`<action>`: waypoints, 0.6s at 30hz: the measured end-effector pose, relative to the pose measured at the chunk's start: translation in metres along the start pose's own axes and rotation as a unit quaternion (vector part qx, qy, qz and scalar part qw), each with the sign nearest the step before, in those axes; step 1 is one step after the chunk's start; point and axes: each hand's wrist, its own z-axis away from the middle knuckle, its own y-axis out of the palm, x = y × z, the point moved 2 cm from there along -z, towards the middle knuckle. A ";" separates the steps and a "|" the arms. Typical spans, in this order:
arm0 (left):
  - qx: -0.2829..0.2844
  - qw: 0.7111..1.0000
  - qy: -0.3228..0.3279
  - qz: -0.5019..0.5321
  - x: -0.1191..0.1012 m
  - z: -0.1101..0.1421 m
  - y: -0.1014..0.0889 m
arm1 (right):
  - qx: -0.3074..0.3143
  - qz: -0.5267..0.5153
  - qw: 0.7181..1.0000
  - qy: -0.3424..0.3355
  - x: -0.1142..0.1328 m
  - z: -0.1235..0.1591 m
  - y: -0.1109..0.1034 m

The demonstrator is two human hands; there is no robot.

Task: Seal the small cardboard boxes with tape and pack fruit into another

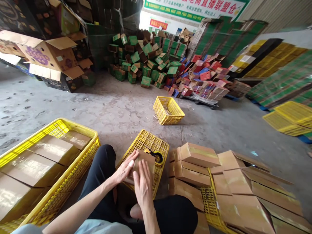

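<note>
A small brown cardboard box [148, 160] rests on an upturned yellow plastic crate [161, 142] between my knees. My left hand [124, 170] holds the box along its left edge, its thumb on the upper face and its fingers along the side. My right hand [143, 183] lies flat on the top of the box with fingers stretched out. Just beyond the box, a black and yellow tape dispenser [158, 158] sits on the crate, partly hidden by the box.
Taped boxes [52, 149] fill a long yellow crate [96, 138] at my left. Stacked cardboard boxes [198, 154] stand at my right around another yellow crate [214, 201]. Ahead is a small yellow basket [169, 112], with heaped green boxes [146, 81] and red boxes [204, 76] behind.
</note>
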 end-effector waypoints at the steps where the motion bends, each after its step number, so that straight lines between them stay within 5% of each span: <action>1: 0.007 1.000 0.003 -0.015 0.000 0.003 0.000 | -0.028 0.006 0.998 0.048 -0.013 0.003 0.003; 4: 0.018 0.999 0.007 -0.047 0.004 0.013 0.004 | -0.065 -0.021 0.973 0.222 -0.054 0.018 0.015; 7: 0.003 0.999 -0.002 -0.041 0.005 0.015 0.010 | -0.009 -0.114 0.945 0.305 -0.074 0.030 0.026; 14: 0.040 0.998 -0.009 -0.043 0.001 0.000 0.007 | -0.006 -0.112 0.939 0.324 -0.052 0.037 0.012; 18: 0.077 0.992 0.026 -0.094 -0.003 0.008 0.022 | -0.024 -0.076 0.954 0.287 -0.051 0.048 0.009</action>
